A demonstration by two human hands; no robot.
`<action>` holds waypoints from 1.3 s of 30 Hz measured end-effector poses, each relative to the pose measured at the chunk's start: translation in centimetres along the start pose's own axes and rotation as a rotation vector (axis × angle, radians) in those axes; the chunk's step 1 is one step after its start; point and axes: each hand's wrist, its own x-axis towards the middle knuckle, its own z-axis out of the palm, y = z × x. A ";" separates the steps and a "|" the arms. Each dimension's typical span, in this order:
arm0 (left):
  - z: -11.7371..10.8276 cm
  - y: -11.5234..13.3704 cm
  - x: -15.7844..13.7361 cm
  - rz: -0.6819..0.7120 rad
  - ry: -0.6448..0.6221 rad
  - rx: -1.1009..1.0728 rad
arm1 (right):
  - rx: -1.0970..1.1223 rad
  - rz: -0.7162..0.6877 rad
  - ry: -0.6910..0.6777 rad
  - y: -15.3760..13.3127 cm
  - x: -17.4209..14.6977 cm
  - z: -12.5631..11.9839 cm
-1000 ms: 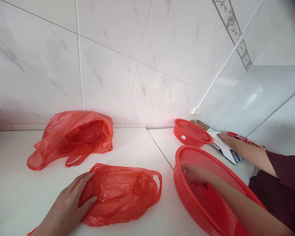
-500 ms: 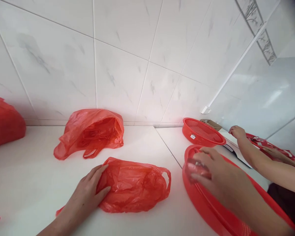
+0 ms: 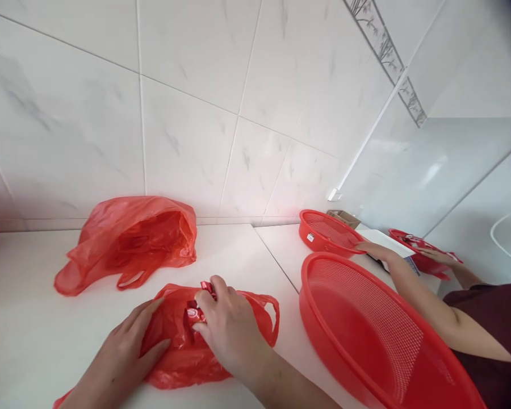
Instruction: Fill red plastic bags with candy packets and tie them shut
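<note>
A red plastic bag (image 3: 179, 369) lies on the white table with its mouth open towards me. My left hand (image 3: 121, 349) grips its left edge, fingers and thumb closed around the thin plastic. Over the mouth is my right hand (image 3: 234, 326), closed on a few small red-wrapped candies (image 3: 195, 313) with dark ends; their exact number is hidden by the fingers. Right of the bag stands a large red mesh basket (image 3: 353, 309), and no candies show in the visible part of it.
Behind lies another open red plastic bag (image 3: 132, 233), near the tiled wall. A smaller red basket (image 3: 330, 236) stands at the back right, touched by a co-worker's hand (image 3: 377, 250). Beyond are a cardboard box (image 3: 344, 218) and another red basket (image 3: 430, 258) holding red packets.
My right hand has moved left from the large basket to the bag's mouth, carrying the candies. My left hand stays on the bag. The co-worker's hand has lowered to the smaller basket's rim.
</note>
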 end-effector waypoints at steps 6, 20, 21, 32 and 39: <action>-0.2 0.7 -0.4 -0.043 -0.034 0.003 | 0.293 0.075 0.136 2.1 -1.5 1.9; -1.0 2.0 -0.7 -0.194 -0.024 -0.019 | 0.299 0.585 -0.022 8.5 -1.9 2.0; -0.9 1.8 -0.6 -0.192 -0.018 -0.012 | 0.364 0.626 -0.089 8.6 -1.8 2.4; -1.0 1.7 -1.5 -0.075 0.140 0.046 | 1.015 0.765 0.149 8.5 -1.7 3.6; -0.9 1.9 -1.2 -0.130 0.003 0.041 | 1.100 0.801 0.109 8.7 -1.4 4.0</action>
